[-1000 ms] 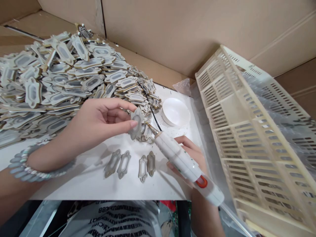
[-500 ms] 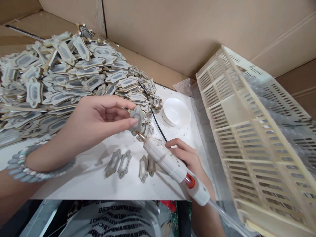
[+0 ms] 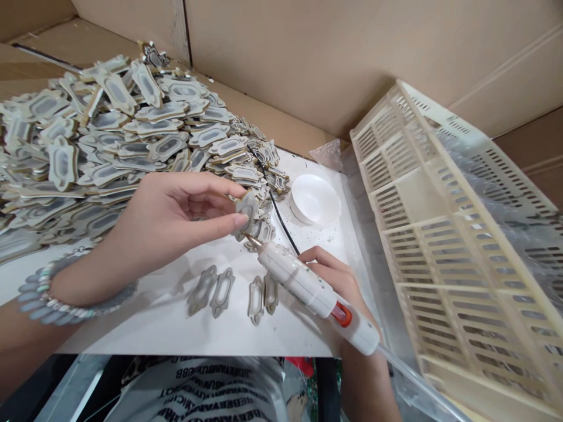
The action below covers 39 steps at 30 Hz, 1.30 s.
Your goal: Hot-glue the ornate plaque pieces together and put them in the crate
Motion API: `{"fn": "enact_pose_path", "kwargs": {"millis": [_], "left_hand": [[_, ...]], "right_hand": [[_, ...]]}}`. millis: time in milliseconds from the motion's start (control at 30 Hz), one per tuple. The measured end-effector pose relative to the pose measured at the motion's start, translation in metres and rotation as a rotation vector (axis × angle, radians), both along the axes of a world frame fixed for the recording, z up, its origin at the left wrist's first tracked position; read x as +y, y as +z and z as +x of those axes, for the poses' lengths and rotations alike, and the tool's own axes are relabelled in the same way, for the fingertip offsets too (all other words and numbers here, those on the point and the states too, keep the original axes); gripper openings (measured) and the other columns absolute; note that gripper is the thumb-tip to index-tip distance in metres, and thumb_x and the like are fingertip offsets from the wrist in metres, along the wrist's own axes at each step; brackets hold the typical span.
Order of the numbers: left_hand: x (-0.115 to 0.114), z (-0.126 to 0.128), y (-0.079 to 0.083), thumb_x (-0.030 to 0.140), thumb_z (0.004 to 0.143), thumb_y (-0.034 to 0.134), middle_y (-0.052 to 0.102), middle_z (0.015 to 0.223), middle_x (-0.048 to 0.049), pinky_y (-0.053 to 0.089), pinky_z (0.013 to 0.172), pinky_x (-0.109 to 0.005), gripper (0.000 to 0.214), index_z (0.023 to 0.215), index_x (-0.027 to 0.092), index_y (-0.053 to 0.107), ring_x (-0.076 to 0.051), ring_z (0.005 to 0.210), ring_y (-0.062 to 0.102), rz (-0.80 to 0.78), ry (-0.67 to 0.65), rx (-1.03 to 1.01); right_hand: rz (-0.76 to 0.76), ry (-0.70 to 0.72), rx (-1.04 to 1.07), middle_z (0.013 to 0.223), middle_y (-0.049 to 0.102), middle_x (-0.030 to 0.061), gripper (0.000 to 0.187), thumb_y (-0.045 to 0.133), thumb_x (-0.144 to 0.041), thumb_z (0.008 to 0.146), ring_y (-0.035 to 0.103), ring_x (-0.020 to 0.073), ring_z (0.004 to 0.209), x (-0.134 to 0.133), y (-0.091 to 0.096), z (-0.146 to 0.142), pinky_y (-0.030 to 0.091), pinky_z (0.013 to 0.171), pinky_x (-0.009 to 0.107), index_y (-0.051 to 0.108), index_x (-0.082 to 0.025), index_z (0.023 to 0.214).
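Observation:
Between thumb and fingertips, my left hand (image 3: 189, 211) pinches a small grey frame-shaped plate (image 3: 247, 210) upright above the white tabletop (image 3: 176, 337). My right hand (image 3: 336, 275) is wrapped round a white glue gun (image 3: 303, 287) with an orange-red part and a clear glue stick (image 3: 422, 381) out of its back end. The gun's metal nozzle (image 3: 252, 240) is at the lower end of the held plate; whether they touch is hard to tell. Below lie two pairs of similar plates, a left pair (image 3: 222, 292) and a right pair (image 3: 255, 300).
A big heap of similar plates (image 3: 114, 135) fills the back left. A white bowl (image 3: 315, 199) stands behind my right hand, with a black cord (image 3: 284, 220) beside it. Along the right leans a cream plastic crate (image 3: 422, 217) holding clear plastic; cardboard walls (image 3: 285, 64) enclose the back.
The glue gun has shifted slightly right and up, its rear end most. My left hand and the plate have moved a little to the right.

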<state>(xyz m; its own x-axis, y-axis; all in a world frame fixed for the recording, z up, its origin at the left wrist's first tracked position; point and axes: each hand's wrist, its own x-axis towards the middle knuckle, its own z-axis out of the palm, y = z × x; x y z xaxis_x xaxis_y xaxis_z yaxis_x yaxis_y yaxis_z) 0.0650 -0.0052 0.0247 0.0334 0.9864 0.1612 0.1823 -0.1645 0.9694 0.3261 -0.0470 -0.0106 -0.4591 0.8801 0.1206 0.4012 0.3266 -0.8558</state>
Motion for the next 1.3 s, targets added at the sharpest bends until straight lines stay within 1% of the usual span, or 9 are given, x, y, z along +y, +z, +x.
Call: {"fn": "enact_pose_path", "kwargs": {"millis": [167,333,500,733,833,967,1133,1200,1300], "left_hand": [[0.000,0.000,-0.001,0.022,0.066,0.081,0.073,0.069,0.0053,0.056,0.060,-0.012,0.017,0.083,0.024,0.079,-0.007,0.059,0.064,0.002,0.011,0.008],[0.002,0.000,-0.002,0.021,0.065,0.082,0.072,0.067,0.0058,0.057,0.056,-0.013,0.018,0.082,0.025,0.078,-0.007,0.057,0.064,0.040,0.030,-0.001],[0.002,0.002,-0.001,0.020,0.064,0.083,0.071,0.063,0.0080,0.051,0.052,-0.006,0.019,0.082,0.024,0.077,-0.004,0.054,0.062,0.032,0.031,-0.012],[0.002,0.003,-0.002,0.019,0.065,0.081,0.068,0.061,0.0092,0.045,0.050,-0.004,0.017,0.081,0.022,0.075,-0.001,0.053,0.057,0.063,0.039,0.025],[0.003,0.002,-0.005,0.019,0.067,0.079,0.069,0.063,0.0080,0.046,0.052,-0.006,0.016,0.082,0.022,0.076,-0.002,0.055,0.058,0.082,0.055,0.070],[0.003,0.001,-0.006,0.021,0.068,0.078,0.069,0.064,0.0065,0.050,0.054,-0.010,0.017,0.084,0.021,0.076,-0.004,0.056,0.059,0.068,0.059,0.076],[0.003,0.002,-0.004,0.024,0.066,0.078,0.068,0.063,0.0045,0.054,0.055,-0.017,0.020,0.084,0.018,0.075,-0.007,0.055,0.059,0.017,0.080,0.067],[0.007,0.000,-0.001,0.027,0.067,0.078,0.070,0.066,0.0020,0.058,0.060,-0.021,0.023,0.088,0.017,0.076,-0.010,0.058,0.062,0.039,0.124,0.109],[0.018,-0.005,0.010,0.031,0.072,0.077,0.073,0.074,-0.0019,0.061,0.073,-0.031,0.035,0.102,0.014,0.076,-0.014,0.067,0.067,0.115,0.231,0.234]], "right_hand": [[0.007,0.003,0.002,0.088,0.059,-0.0001,0.021,0.064,-0.014,0.082,0.058,0.0112,0.072,0.000,-0.003,0.001,0.049,0.070,0.023,0.057,-0.020,0.063],[0.022,0.003,-0.004,0.087,0.059,0.0000,0.019,0.063,-0.015,0.082,0.057,0.0110,0.070,0.000,-0.001,0.002,0.048,0.067,0.023,0.059,-0.021,0.065],[0.036,-0.011,-0.022,0.085,0.059,-0.0004,0.016,0.064,-0.015,0.082,0.057,0.0106,0.069,0.001,0.000,0.001,0.047,0.065,0.022,0.062,-0.021,0.067],[0.151,-0.049,-0.080,0.086,0.060,0.0014,0.012,0.061,-0.015,0.082,0.059,0.0121,0.070,0.002,-0.003,0.000,0.047,0.062,0.023,0.065,-0.021,0.073],[0.205,-0.110,-0.097,0.086,0.061,0.0018,0.011,0.063,-0.015,0.080,0.059,0.0131,0.070,0.002,-0.005,0.001,0.047,0.061,0.024,0.064,-0.021,0.071],[0.266,-0.249,-0.119,0.085,0.062,0.0009,0.011,0.064,-0.013,0.081,0.061,0.0131,0.070,0.003,-0.004,0.003,0.046,0.061,0.023,0.065,-0.022,0.074],[0.268,-0.427,-0.137,0.082,0.065,0.0003,0.005,0.066,-0.024,0.082,0.061,0.0136,0.065,0.004,0.001,0.000,0.046,0.059,0.025,0.065,-0.023,0.077],[0.251,-0.464,-0.107,0.080,0.066,0.0008,0.009,0.067,-0.029,0.081,0.062,0.0145,0.064,0.006,0.001,-0.001,0.047,0.058,0.026,0.064,-0.023,0.075],[0.255,-0.461,-0.115,0.082,0.067,0.0016,0.011,0.068,-0.032,0.081,0.063,0.0154,0.065,0.007,0.000,-0.001,0.049,0.059,0.026,0.065,-0.024,0.075]]}}
